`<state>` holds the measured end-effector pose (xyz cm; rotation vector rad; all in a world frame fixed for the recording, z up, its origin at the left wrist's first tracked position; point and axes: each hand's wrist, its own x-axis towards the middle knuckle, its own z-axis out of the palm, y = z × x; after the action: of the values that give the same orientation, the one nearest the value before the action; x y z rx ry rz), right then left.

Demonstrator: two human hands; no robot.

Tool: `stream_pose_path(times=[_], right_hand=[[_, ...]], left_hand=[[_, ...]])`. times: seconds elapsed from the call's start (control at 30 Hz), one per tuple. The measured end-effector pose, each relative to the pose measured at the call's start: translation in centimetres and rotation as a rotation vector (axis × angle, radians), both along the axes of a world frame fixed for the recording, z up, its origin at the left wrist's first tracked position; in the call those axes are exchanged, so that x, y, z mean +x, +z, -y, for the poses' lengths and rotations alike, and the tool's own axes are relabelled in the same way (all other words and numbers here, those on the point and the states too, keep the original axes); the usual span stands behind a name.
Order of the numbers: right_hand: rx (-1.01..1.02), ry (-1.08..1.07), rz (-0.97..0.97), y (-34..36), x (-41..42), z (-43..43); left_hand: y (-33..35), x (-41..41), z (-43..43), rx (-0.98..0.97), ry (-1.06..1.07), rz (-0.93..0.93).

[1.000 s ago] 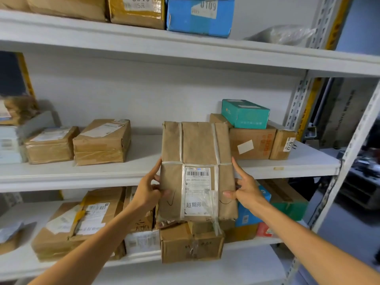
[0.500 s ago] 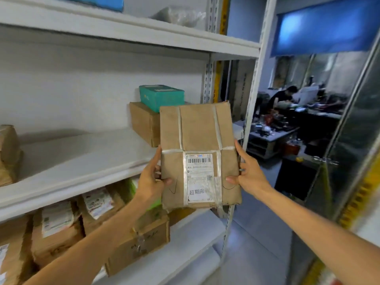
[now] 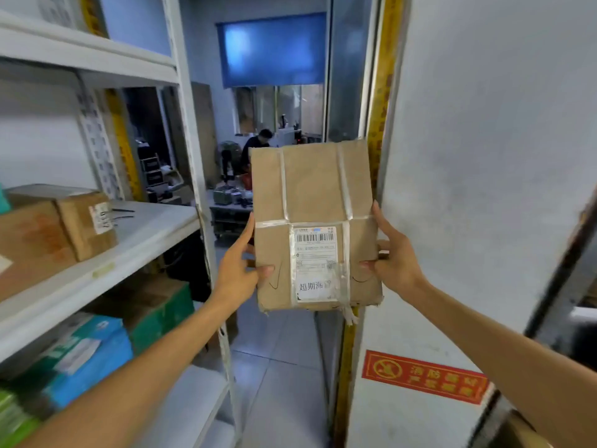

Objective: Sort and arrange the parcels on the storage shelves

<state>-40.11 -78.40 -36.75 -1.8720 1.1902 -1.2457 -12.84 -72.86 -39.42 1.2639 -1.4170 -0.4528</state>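
Observation:
I hold a flat brown paper parcel (image 3: 311, 202) upright in front of me, taped with clear strips and bearing a white barcode label low on its face. My left hand (image 3: 237, 268) grips its left edge, thumb on the front. My right hand (image 3: 392, 257) grips its right edge, thumb on the front as well. The parcel hangs in the air past the right end of the white storage shelves (image 3: 139, 234), over the aisle.
On the middle shelf at left sit brown cardboard boxes (image 3: 55, 231). Blue (image 3: 87, 354) and green (image 3: 158, 305) boxes lie on the shelf below. A white wall panel (image 3: 468, 189) with a red sign (image 3: 424, 376) stands at right. Beyond the tiled aisle a person (image 3: 258, 143) is at a desk.
My view and the parcel have swung to the right, away from the shelf front toward the aisle and the white panel. Both hands keep the same grip on the parcel.

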Motion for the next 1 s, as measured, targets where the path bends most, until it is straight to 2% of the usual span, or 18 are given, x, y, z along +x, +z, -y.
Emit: stream_pose_path(times=[0.13,0.27,0.4,0.73,1.0], right_hand=[[0.013,-0.143,0.041,0.5,-5.9,-1.1],[-0.035,-0.423,-0.058,0.6,-10.9,-3.9],[0.025,-0.629,-0.013,-0.3,-15.5,-7.5],[0.091,-1.152,0.041,-4.3,-23.9,-19.2],[0.149,-1.336,0.064,-5.9,-31.2,-24.9]], left_hand=[[-0.3,-5.8,4.7,0.028,-0.11,-0.005],[-0.1,-11.7,7.8,0.035,-0.308,0.001],[-0.4,-18.2,9.1,0.017,-0.496,0.033],[-3.7,-34.8,7.2,0.043,-0.949,0.172],[-5.6,-46.9,4.5,0.152,-1.216,0.164]])
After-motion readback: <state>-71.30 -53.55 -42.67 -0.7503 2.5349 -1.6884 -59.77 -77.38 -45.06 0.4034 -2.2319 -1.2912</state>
